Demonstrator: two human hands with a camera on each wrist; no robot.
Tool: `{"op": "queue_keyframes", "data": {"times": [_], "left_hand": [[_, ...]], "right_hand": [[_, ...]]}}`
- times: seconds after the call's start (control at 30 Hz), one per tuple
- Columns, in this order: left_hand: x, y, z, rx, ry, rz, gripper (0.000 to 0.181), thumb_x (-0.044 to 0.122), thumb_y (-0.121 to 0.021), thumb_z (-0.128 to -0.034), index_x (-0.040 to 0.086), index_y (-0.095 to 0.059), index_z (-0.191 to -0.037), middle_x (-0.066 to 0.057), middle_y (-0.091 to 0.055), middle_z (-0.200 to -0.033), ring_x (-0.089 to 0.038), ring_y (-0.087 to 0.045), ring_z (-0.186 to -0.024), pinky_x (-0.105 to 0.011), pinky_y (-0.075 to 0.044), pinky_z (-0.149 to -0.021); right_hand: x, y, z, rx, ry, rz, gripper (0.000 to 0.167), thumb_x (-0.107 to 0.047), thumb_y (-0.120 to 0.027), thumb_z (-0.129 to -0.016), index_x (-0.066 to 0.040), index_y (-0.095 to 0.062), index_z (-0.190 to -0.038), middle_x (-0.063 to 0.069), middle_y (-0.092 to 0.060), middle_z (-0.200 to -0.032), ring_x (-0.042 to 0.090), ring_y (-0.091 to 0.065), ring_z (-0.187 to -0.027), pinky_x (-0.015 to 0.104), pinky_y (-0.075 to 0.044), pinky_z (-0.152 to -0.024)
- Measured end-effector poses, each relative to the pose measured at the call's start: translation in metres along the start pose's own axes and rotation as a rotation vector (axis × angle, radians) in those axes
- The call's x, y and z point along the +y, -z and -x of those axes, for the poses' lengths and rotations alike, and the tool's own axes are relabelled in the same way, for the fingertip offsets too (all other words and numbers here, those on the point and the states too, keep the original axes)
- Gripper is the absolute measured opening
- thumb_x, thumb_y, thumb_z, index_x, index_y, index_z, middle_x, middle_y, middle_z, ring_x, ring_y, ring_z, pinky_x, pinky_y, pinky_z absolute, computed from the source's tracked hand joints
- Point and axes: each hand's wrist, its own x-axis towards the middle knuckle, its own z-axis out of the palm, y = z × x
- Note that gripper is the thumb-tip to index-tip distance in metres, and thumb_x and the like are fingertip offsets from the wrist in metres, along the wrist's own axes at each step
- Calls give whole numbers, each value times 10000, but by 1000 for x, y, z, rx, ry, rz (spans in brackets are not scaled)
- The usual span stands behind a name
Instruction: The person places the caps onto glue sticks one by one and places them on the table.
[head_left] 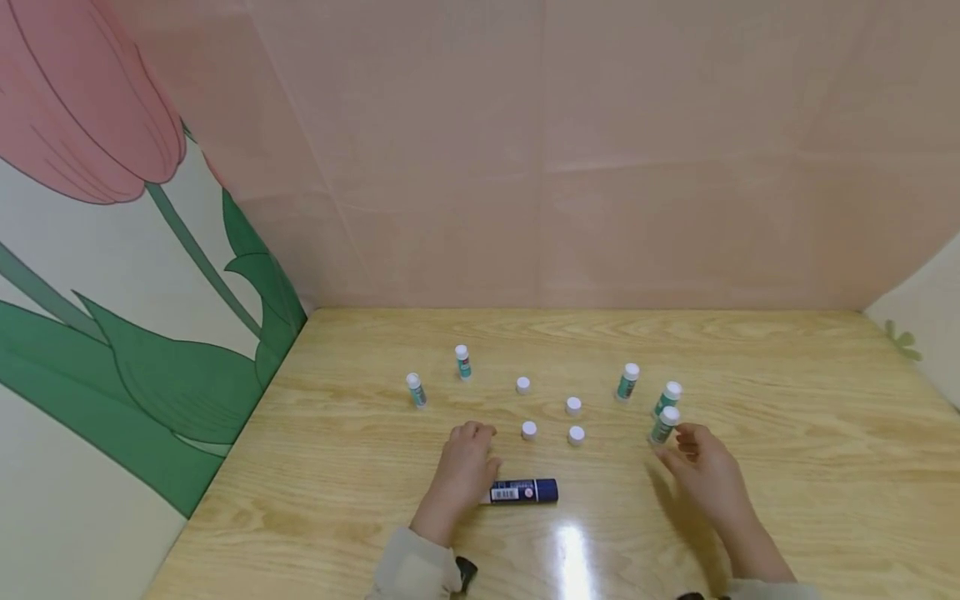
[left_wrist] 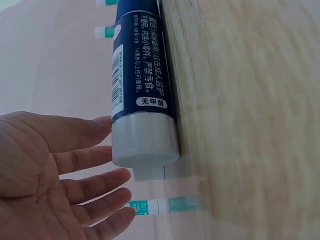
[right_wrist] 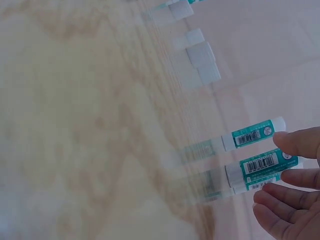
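Note:
A large dark-blue glue stick (head_left: 525, 491) with a white end lies on its side on the table. My left hand (head_left: 467, 460) is at its white end, fingers relaxed and spread; in the left wrist view the thumb and forefinger come right up to that end without curling round it. On the right, several small green-labelled glue sticks stand upright with white tops. My right hand (head_left: 705, 471) is beside the nearest small glue stick (head_left: 663, 426). Thumb and forefinger lie on either side of it in the right wrist view, apart and loosely bent; contact is hard to tell.
Several small white caps (head_left: 573, 406) stand in the middle of the wooden table (head_left: 360, 475). Two more small glue sticks, one at the left (head_left: 416, 391) and one farther back (head_left: 463, 363), stand beyond my left hand. A pink-covered wall (head_left: 570, 225) rises behind the table.

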Motion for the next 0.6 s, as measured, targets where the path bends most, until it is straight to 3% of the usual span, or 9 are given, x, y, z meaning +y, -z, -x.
{"op": "queue_keyframes", "data": {"times": [0.37, 0.6], "left_hand": [[-3, -1, -6, -83, 46, 15, 401, 181, -587, -822, 53, -481, -1187, -89, -454, -1150, -237, -403, -1055, -377, -359, -870], [-3, -1, -7, -82, 27, 10, 402, 153, -598, -811, 29, -485, -1175, -109, -455, -1138, -257, -409, -1049, -378, -363, -866]], "right_hand": [[2, 0, -10, -32, -40, 2, 490, -204, -568, -838, 152, -381, -1119, 339, -460, -1025, 432, -459, -920, 511, -377, -768], [1, -2, -14, -18, -5, -1, 432, -151, -574, -832, 147, -400, -1092, 324, -477, -999, 420, -471, -900, 506, -386, -755]]}}
